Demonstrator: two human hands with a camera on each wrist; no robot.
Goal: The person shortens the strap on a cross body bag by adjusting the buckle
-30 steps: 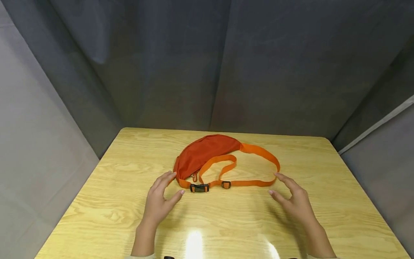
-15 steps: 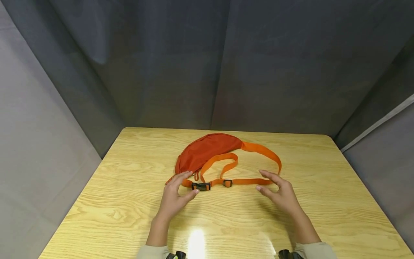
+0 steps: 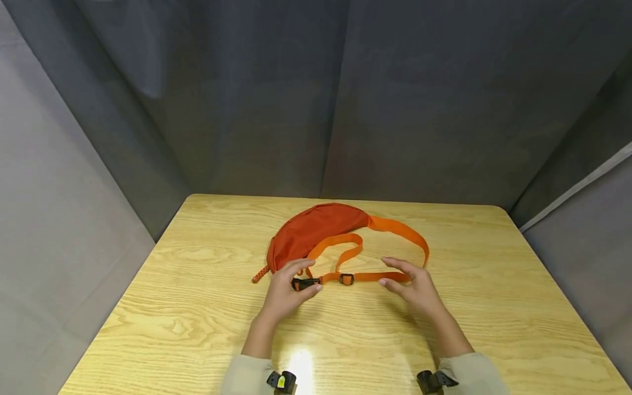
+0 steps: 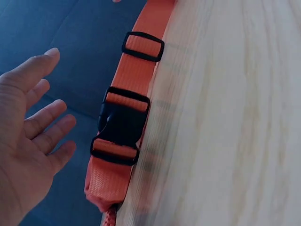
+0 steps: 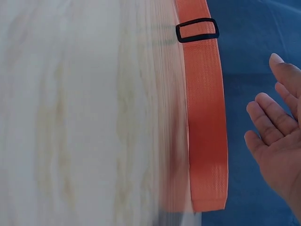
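Note:
A red-orange waist bag (image 3: 318, 227) lies on the table with its orange strap (image 3: 404, 235) looped toward me. Around the black side-release buckle (image 3: 305, 283) hovers my left hand (image 3: 282, 296), thumb and fingers spread; the left wrist view has the fastened buckle (image 4: 124, 123) apart from that hand (image 4: 33, 122). My right hand (image 3: 419, 291) is held over the strap's right end, fingers extended and gripping nothing. In the right wrist view a gap separates this hand (image 5: 280, 127) from the strap (image 5: 207, 117). Between the hands sits a black strap slider (image 3: 346, 279).
The wooden table (image 3: 197, 329) has rounded far corners. A dark curtain (image 3: 257, 109) hangs behind it, with grey cloth at both sides. A patterned cord pull (image 3: 260, 275) sticks out from the bag's left end.
Both hands have moved inward, the left one rightward to the buckle and the right one leftward over the strap. The cord pull has come into view. The bag stays put on the table.

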